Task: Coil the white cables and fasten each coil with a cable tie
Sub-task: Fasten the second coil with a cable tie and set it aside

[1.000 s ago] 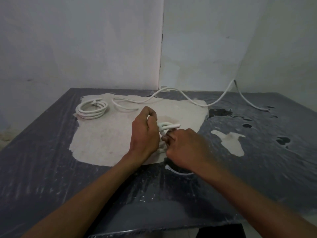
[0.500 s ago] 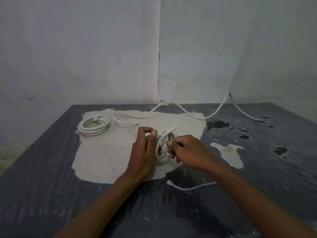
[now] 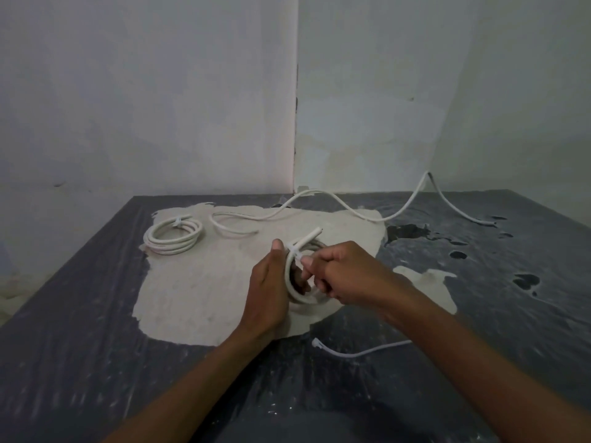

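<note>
Since a moment ago I've tipped the coil (image 3: pixel 295 276) more upright; my left hand (image 3: pixel 267 292) grips its rim while my right hand (image 3: pixel 339 273) has fingers (image 3: pixel 308 262) pinching the cable tie (image 3: pixel 295 251) at its top. Nearer me lies a loose cable end (image 3: pixel 351 350) on the dark desk (image 3: pixel 96 362); beyond, a tied coil (image 3: pixel 174 235), another cable (image 3: pixel 319 203), and white walls (image 3: pixel 144 91).
</note>
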`<control>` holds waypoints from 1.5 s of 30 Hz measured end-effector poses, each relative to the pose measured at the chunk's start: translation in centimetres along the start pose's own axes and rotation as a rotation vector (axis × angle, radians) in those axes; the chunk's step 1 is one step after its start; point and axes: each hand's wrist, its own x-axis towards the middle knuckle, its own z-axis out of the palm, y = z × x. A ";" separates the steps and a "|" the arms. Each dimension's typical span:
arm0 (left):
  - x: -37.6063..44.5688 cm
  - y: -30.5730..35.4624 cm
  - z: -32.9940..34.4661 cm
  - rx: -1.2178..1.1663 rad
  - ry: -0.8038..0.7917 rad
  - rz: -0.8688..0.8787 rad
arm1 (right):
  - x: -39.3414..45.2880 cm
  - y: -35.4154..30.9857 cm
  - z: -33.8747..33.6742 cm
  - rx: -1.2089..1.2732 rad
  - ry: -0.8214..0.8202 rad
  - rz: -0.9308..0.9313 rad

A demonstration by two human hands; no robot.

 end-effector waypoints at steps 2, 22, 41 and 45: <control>0.1 0.3 -0.1 -0.019 0.036 -0.001 | 0.2 0.2 0.0 -0.137 0.091 -0.065; 1.7 1.5 -1.9 -0.153 0.155 -0.228 | 3.7 0.0 2.2 0.073 -0.026 -0.350; 5.3 1.7 -7.9 0.537 0.047 0.155 | 9.7 -3.5 6.0 0.693 0.189 -0.111; 6.3 1.2 -10.0 0.625 0.135 0.157 | 10.5 -5.1 7.8 0.735 0.113 -0.095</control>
